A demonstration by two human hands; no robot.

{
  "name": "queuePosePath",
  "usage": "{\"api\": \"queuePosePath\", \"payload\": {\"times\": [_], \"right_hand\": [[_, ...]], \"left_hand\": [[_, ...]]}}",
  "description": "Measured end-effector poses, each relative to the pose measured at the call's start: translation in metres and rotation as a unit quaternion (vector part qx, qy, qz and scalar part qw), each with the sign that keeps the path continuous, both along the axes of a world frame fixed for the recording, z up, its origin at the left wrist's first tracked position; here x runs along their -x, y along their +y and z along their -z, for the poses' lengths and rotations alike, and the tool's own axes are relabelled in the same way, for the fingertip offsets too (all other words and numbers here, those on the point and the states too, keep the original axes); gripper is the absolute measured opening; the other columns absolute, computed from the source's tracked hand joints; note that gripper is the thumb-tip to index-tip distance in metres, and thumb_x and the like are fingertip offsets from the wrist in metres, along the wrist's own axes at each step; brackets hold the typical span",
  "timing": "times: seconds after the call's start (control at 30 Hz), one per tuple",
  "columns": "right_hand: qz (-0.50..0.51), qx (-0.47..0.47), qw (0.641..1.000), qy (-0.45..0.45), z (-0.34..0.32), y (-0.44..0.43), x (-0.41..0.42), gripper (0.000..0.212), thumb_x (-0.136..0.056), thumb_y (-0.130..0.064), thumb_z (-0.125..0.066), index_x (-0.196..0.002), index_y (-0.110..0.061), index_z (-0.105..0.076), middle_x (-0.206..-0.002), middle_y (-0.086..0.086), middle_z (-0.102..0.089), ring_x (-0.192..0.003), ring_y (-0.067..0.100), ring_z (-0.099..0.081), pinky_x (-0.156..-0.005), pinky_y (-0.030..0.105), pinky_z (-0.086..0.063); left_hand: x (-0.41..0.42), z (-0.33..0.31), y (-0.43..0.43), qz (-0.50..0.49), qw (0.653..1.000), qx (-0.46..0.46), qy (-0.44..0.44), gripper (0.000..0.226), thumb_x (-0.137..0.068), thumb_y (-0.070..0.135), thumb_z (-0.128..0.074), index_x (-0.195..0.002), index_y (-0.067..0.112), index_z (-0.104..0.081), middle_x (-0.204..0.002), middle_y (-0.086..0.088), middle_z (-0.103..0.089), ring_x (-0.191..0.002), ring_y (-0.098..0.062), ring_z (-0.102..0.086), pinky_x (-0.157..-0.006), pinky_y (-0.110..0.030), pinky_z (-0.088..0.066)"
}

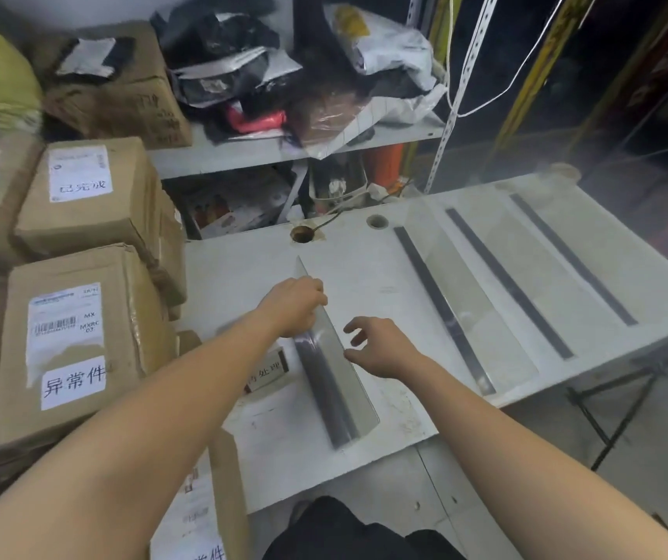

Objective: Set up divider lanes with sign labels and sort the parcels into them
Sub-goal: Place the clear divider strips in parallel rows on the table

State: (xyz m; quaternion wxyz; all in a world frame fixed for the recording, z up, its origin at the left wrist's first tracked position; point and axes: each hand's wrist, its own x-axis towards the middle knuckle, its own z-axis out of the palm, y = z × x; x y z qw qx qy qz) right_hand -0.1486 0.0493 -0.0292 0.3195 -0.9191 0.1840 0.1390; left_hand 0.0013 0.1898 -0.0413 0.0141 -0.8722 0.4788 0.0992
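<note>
One clear divider [340, 390], dark base strip; left hand [296, 305] gripping it

**Divider held at the worktop's left side**

The left hand [293, 305] grips the top edge of a clear divider [336, 390] standing near the white worktop's [364, 272] left edge. The right hand [380, 349] hovers just beside it, fingers spread. A sign label [269, 371] lies on the divider's left. Three more dividers [445, 309] sit toward the right edge. Cardboard parcels [81, 341] are stacked off the left edge.

Parcel sorting room, stacked labelled cartons [77, 341], metal shelving [283, 149] heaped with mailer bags [388, 46]
</note>
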Motion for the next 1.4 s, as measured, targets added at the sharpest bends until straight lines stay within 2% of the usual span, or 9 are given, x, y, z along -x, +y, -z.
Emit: {"api": "queuePosePath", "payload": {"times": [0.23, 0.37, 0.53, 0.63, 0.77, 0.93, 1.03, 1.23, 1.4], "right_hand": [[-0.001, 0.007, 1.000, 0.017, 0.004, 0.003, 0.000, 0.036, -0.087, -0.028, -0.069, -0.122, -0.022, -0.064, -0.107, -0.001, -0.070, -0.103, 0.018, -0.063, -0.090, 0.034, -0.052], [-0.001, 0.002, 1.000, 0.018, 0.004, 0.004, 0.001, 0.033, -0.090, -0.022, -0.064, -0.123, -0.020, -0.064, -0.108, 0.001, -0.071, -0.101, 0.019, -0.064, -0.084, 0.031, -0.052], [0.022, -0.038, 0.999, 0.025, 0.004, 0.011, 0.007, 0.036, -0.087, -0.015, -0.062, -0.123, -0.013, -0.064, -0.101, 0.002, -0.070, -0.071, 0.018, -0.065, -0.059, 0.025, -0.052], [0.029, -0.072, 0.996, 0.047, 0.007, 0.017, 0.013, 0.044, -0.083, -0.008, -0.065, -0.128, -0.011, -0.061, -0.100, 0.006, -0.067, -0.069, 0.021, -0.065, -0.046, 0.022, -0.054], [0.043, -0.079, 0.995, 0.043, 0.011, 0.017, 0.019, 0.043, -0.085, -0.002, -0.063, -0.127, -0.008, -0.063, -0.095, 0.006, -0.067, -0.060, 0.018, -0.062, -0.045, 0.019, -0.052], [0.066, -0.073, 0.995, 0.020, 0.011, 0.012, 0.023, 0.036, -0.082, -0.004, -0.061, -0.116, -0.008, -0.071, -0.099, 0.005, -0.073, -0.047, 0.010, -0.055, -0.045, 0.016, -0.045], [0.065, -0.055, 0.996, 0.006, 0.011, 0.006, 0.024, 0.035, -0.083, -0.009, -0.064, -0.117, -0.011, -0.072, -0.104, 0.003, -0.073, -0.053, -0.002, -0.049, -0.050, 0.011, -0.038], [0.066, -0.042, 0.997, 0.017, 0.009, -0.016, 0.031, 0.033, -0.085, -0.011, -0.063, -0.116, -0.014, -0.072, -0.104, -0.002, -0.073, -0.064, 0.001, -0.056, -0.048, 0.005, -0.035], [0.077, -0.016, 0.997, 0.011, 0.009, -0.030, 0.039, 0.031, -0.087, -0.015, -0.061, -0.115, -0.017, -0.073, -0.106, -0.004, -0.074, -0.068, -0.001, -0.055, -0.050, 0.004, -0.032]], "left_hand": [[-0.001, -0.002, 0.017, 0.014, 1.000, 0.026, 0.007, 0.043, -0.095, 0.012, -0.049, -0.135, 0.024, -0.059, -0.146, 0.001, -0.047, -0.130, -0.022, -0.046, -0.103, -0.037, -0.041], [-0.003, 0.001, 0.028, 0.009, 0.999, 0.030, 0.010, 0.039, -0.093, 0.012, -0.053, -0.130, 0.022, -0.062, -0.151, 0.001, -0.043, -0.131, -0.023, -0.045, -0.103, -0.037, -0.042], [-0.013, 0.003, 0.031, 0.009, 0.999, 0.044, -0.023, 0.021, -0.091, 0.008, -0.061, -0.108, 0.018, -0.068, -0.109, 0.000, -0.059, -0.098, -0.021, -0.053, -0.082, -0.032, -0.045], [-0.025, 0.004, 0.029, 0.002, 0.998, 0.048, -0.037, 0.018, -0.091, 0.007, -0.063, -0.104, 0.017, -0.068, -0.103, 0.000, -0.059, -0.094, -0.021, -0.053, -0.077, -0.030, -0.045], [-0.042, 0.008, 0.023, -0.013, 0.998, 0.030, -0.052, 0.021, -0.090, 0.007, -0.066, -0.107, 0.018, -0.068, -0.108, -0.001, -0.058, -0.096, -0.024, -0.055, -0.076, -0.030, -0.044], [-0.063, 0.017, 0.009, -0.055, 0.996, 0.046, -0.054, 0.026, -0.082, -0.003, -0.066, -0.097, 0.019, -0.071, -0.102, 0.000, -0.059, -0.091, -0.024, -0.056, -0.074, -0.034, -0.050], [-0.072, 0.014, -0.005, -0.045, 0.997, 0.038, -0.046, 0.026, -0.082, -0.001, -0.067, -0.096, 0.020, -0.068, -0.101, 0.000, -0.058, -0.089, -0.024, -0.057, -0.074, -0.033, -0.050], [-0.101, 0.014, -0.034, -0.047, 0.997, 0.055, -0.037, 0.021, -0.086, 0.002, -0.067, -0.096, 0.020, -0.070, -0.103, -0.002, -0.060, -0.085, -0.026, -0.061, -0.075, -0.038, -0.054], [-0.125, 0.011, -0.057, -0.051, 0.995, 0.089, -0.006, 0.009, -0.088, 0.012, -0.071, -0.096, 0.017, -0.072, -0.109, -0.003, -0.060, -0.097, -0.028, -0.061, -0.076, -0.036, -0.049]]}}
